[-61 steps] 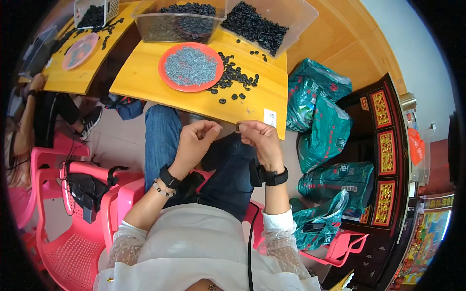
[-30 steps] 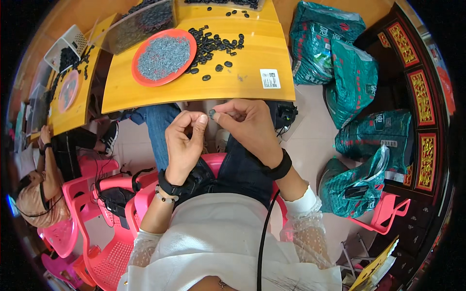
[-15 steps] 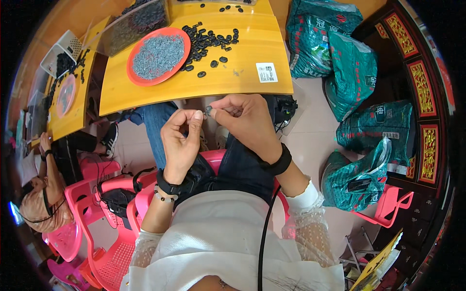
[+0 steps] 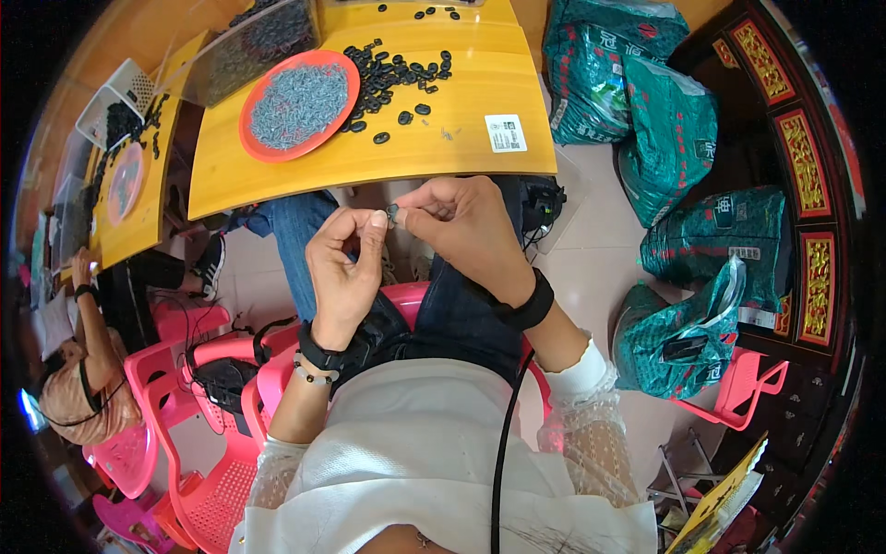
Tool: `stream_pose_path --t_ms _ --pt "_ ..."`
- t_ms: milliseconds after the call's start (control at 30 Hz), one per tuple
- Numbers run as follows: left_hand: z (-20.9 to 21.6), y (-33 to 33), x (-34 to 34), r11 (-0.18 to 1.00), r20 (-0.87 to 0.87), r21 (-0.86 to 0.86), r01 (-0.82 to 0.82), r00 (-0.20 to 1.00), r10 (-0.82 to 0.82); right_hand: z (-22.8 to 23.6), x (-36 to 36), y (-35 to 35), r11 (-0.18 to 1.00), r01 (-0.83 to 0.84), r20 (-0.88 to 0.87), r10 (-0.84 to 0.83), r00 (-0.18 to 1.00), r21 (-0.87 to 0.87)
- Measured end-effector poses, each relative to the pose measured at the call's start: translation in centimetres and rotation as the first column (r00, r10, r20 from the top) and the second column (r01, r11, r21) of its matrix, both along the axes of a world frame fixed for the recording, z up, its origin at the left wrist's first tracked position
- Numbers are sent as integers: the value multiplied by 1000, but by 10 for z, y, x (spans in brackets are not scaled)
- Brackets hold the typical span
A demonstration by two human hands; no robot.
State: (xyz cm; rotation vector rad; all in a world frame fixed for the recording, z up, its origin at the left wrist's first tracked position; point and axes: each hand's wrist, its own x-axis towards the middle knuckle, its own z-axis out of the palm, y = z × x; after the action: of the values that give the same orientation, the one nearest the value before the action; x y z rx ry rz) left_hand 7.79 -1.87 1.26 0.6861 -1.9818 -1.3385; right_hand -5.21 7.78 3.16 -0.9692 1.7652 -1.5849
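My left hand (image 4: 345, 268) and my right hand (image 4: 466, 226) meet in front of the table edge, above my lap. Between the right thumb and index finger is a small dark piece (image 4: 393, 211), partly covered by the fingertips. The left thumb and index finger are pinched against its left side; whatever they hold is too small to make out. Beyond the hands, an orange-red plate (image 4: 293, 154) full of small grey screw-like pieces (image 4: 297, 106) rests on the yellow table (image 4: 461, 102). Loose black oval pieces (image 4: 381, 81) are heaped beside it, some scattered nearer.
A clear bin (image 4: 242, 60) of dark pieces stands behind the plate. A white label (image 4: 505, 133) lies at the table's right. Green sacks (image 4: 669, 134) line the right side. At left sit a pink chair (image 4: 217, 494) and another person (image 4: 85, 392) by a second table.
The right fingertips have shifted slightly left, bringing the dark piece closer to the left fingertips. The left hand has barely moved. At the far left, the other person's arm has shifted a little.
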Motion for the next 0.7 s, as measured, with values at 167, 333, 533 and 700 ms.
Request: stream_pose_path --t_ms 167,333,533,700 --pt "-1 2 0 998 -10 -66 -12 1000 11 0 -1 2 999 -30 -23 30 999 26" --pt "4 5 -2 994 16 -107 11 1000 -10 1 -3 6 999 -36 -11 36 999 34" --pt "0 7 -1 997 3 -79 -11 1000 11 -4 1 5 999 -35 29 34 999 32" --pt "-3 10 -1 999 20 -52 2 1000 -1 -4 3 6 998 -14 20 12 1000 66"
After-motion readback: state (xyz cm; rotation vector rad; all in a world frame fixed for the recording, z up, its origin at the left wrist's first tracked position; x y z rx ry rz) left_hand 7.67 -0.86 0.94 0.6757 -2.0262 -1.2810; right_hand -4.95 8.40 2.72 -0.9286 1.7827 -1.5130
